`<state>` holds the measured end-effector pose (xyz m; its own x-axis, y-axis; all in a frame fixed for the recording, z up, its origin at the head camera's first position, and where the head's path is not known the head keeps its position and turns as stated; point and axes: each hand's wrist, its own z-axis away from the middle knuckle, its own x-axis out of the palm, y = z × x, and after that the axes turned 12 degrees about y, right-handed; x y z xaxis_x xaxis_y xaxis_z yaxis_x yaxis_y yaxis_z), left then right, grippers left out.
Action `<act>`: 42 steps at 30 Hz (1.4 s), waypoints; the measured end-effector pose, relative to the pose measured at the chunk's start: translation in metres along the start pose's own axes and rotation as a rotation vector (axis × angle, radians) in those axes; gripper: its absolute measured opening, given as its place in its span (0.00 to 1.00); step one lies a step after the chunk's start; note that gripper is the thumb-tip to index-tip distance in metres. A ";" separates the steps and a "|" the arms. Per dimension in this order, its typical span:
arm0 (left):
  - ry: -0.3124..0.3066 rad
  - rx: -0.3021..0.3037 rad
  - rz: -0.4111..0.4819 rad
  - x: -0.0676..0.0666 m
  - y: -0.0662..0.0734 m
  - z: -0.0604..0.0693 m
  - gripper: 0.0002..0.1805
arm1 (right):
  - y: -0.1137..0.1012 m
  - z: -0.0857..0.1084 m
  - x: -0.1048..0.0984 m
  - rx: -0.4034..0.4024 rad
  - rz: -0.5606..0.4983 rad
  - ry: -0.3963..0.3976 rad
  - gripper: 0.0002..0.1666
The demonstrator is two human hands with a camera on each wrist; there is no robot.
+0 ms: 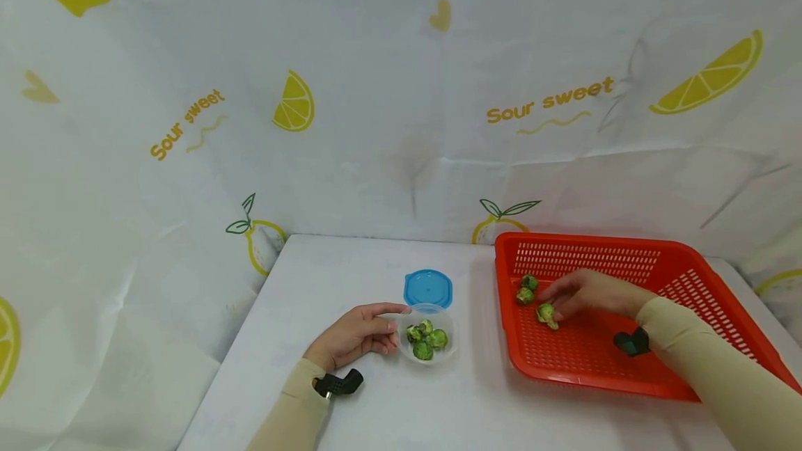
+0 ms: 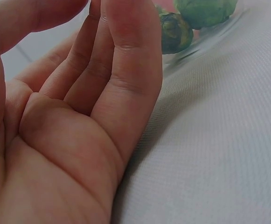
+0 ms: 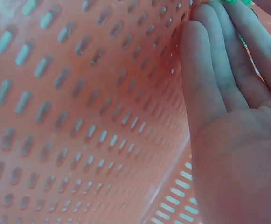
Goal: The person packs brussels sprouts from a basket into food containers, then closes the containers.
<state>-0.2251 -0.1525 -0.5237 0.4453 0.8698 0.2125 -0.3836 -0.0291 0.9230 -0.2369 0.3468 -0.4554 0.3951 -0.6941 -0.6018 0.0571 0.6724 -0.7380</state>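
In the head view my left hand point(image 1: 358, 333) rests on the table against a clear plastic bowl point(image 1: 452, 339). Its index finger lies along the bowl's rim, and the thumb is beside the near wall. Several Brussels sprouts point(image 1: 422, 350) lie in the bowl; two of them show past the fingers in the left wrist view. Inside the red basket point(image 1: 601, 385), my right hand point(image 1: 585, 292) pinches a Brussels sprout point(image 1: 546, 313) between thumb and fingertips. Two more sprouts point(image 1: 525, 296) lie beyond it near the basket's left wall. The right wrist view mostly hides the pinched sprout behind the fingers.
A blue lid point(image 1: 428, 289) lies on the white table point(image 1: 351, 263) just behind the bowl. The basket has slotted walls and fills the table's right side. A white curtain point(image 1: 388, 124) printed with lemons hangs behind and to the left.
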 end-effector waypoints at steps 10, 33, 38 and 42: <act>0.006 -0.012 0.005 -0.003 -0.003 -0.004 0.28 | -0.003 0.001 0.000 -0.006 0.010 0.002 0.28; -0.016 0.016 0.004 -0.001 -0.001 -0.001 0.30 | -0.009 -0.002 0.002 -0.056 0.110 0.038 0.17; -0.023 0.029 0.005 -0.002 -0.001 -0.002 0.31 | -0.011 0.004 -0.004 -0.051 0.130 0.071 0.18; -0.015 0.015 0.008 -0.002 -0.002 -0.002 0.29 | -0.010 0.010 -0.010 -0.032 0.156 0.104 0.19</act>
<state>-0.2264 -0.1531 -0.5267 0.4542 0.8621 0.2249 -0.3754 -0.0438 0.9258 -0.2321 0.3495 -0.4393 0.3001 -0.6057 -0.7370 -0.0277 0.7667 -0.6414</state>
